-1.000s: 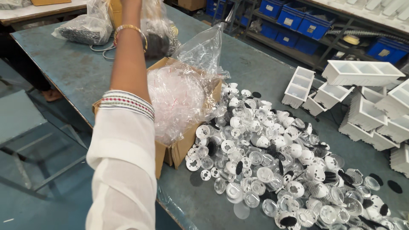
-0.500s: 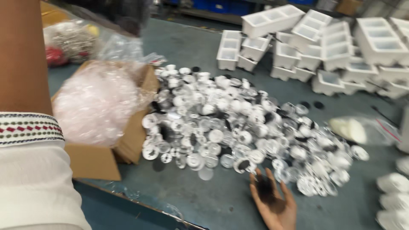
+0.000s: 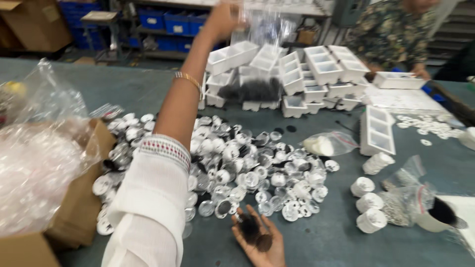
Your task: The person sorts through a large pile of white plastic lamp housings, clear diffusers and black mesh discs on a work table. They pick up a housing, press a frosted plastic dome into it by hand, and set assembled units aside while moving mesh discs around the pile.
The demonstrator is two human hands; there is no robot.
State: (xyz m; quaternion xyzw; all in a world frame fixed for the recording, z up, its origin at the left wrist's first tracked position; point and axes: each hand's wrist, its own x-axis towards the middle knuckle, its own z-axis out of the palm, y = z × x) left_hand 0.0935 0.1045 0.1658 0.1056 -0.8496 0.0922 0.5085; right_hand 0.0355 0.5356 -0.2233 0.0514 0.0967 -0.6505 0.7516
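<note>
Over grey table (image 3: 74,94), clear crinkled bag (image 3: 262,24)

White compartment trays (image 3: 316,69) stacked at upper centre, cardboard box (image 3: 74,207) with bubble wrap (image 3: 34,173) at left, blue bins (image 3: 163,22) at upper left, co-worker in patterned shirt (image 3: 386,32) at upper right

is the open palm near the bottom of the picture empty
No: the right hand, palm up, holds a small heap of black discs.
</note>
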